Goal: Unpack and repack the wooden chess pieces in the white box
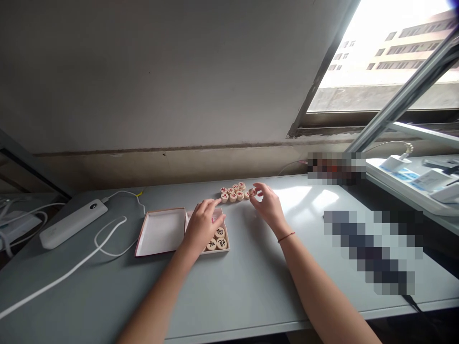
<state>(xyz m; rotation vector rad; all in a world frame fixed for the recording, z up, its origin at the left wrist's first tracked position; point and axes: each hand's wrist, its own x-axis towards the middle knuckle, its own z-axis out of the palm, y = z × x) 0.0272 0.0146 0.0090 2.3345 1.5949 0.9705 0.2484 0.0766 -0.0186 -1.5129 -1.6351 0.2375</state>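
Observation:
Several round wooden xiangqi pieces [233, 196] with red characters stand close together near the back of the desk. My right hand [268, 205] is at their right end, its thumb and fingers closed around one xiangqi piece [253, 192]. Below and to the left lies an open cardboard box [229, 241], with more pieces with black characters [220, 232] inside. Over this box hangs my left hand [202, 224], fingers stretched towards the red pieces and thumb apart. It hides part of the box's contents, and I see nothing held in it.
Left of the box lies its opened lid [161, 231]. A white power bank [73, 224] and a looping white cable [71, 272] occupy the desk's left side. A blurred-out dark object [369, 253] lies at right, beside a white shelf [405, 184] holding chargers. The wall [161, 86] bounds the back.

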